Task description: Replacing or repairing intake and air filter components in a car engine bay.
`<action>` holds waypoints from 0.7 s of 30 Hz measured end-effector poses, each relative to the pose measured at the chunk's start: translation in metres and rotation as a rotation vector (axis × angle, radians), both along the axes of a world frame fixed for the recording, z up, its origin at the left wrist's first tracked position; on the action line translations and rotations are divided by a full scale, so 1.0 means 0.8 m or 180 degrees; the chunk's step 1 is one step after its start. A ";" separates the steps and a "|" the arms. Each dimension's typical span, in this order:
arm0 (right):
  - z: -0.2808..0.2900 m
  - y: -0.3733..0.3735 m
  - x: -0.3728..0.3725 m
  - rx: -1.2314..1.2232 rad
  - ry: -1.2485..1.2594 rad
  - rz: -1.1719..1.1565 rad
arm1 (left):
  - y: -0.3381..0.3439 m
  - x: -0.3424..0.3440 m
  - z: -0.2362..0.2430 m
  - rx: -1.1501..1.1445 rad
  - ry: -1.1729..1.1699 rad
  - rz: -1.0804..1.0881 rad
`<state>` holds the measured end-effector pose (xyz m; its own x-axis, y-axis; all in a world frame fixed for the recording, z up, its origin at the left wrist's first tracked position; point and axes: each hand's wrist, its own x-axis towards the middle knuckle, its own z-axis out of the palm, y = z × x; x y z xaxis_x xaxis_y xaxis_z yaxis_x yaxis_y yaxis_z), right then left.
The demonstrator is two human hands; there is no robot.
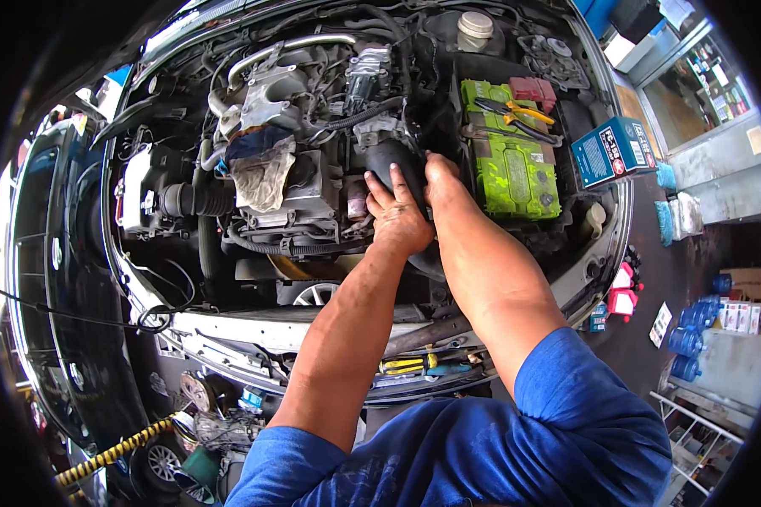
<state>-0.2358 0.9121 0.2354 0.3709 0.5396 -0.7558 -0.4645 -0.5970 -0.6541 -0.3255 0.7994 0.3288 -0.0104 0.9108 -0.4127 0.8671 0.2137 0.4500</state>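
A thick black rubber hose (389,155) runs down through the middle of the engine bay. My left hand (402,221) lies over it, closed around it with the fingers spaced apart; its thumb is hidden. On the hose's right side, my right hand (442,179) also grips it, with most fingers out of sight. A metal engine part sits at the hose's upper end. Its lower part disappears beneath my hands. Right of my hands stands a yellow-green car battery (516,173), with yellow-and-black pliers (516,117) lying across its top.
A crumpled cloth (264,176) is draped on the engine at left. By the battery rests a blue box (610,152). Yellow- and blue-handled tools (418,365) lie along the front bumper. A dark car (51,270) stands at left; blue water bottles (687,342) are at right.
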 end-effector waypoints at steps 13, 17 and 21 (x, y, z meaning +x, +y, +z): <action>-0.023 0.006 -0.001 0.0080 0.0437 0.0054 | -0.005 -0.002 -0.014 0.0325 -0.0074 -0.0038; 0.005 0.000 -0.007 0.0039 0.0263 -0.0020 | -0.004 -0.003 -0.016 0.0343 0.0039 -0.0099; 0.050 0.008 -0.022 -0.0304 -0.0283 0.0088 | -0.005 -0.001 -0.010 0.0187 0.0001 0.0005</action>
<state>-0.2531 0.9188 0.2755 0.4247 0.4775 -0.7691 -0.3899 -0.6703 -0.6315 -0.3262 0.7957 0.3206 -0.0120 0.9335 -0.3583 0.8670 0.1882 0.4615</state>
